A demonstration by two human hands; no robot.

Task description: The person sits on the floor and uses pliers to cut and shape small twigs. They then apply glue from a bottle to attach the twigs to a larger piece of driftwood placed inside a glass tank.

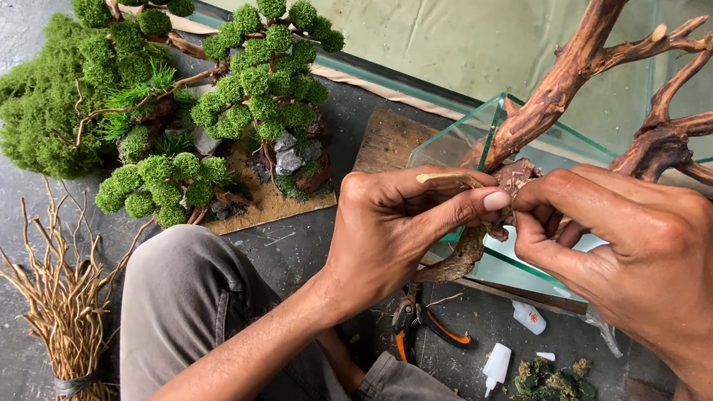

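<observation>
My left hand (397,230) pinches a thin pale twig piece (449,179) against the base of a brown driftwood branch (555,89). My right hand (628,241) grips the same driftwood from the right, fingers curled around its knotted lower part. The driftwood rises with several forked arms out of a small clear glass tank (465,137). Both hands meet at the wood's base above the tank's near corner.
Moss-topped miniature trees (254,88) on a brown board stand at upper left beside a green moss clump (37,112). A tied bundle of pale roots (64,304) lies lower left. Orange-handled cutters (415,322), small white glue bottles (497,363) and moss scraps (550,394) lie on the floor below.
</observation>
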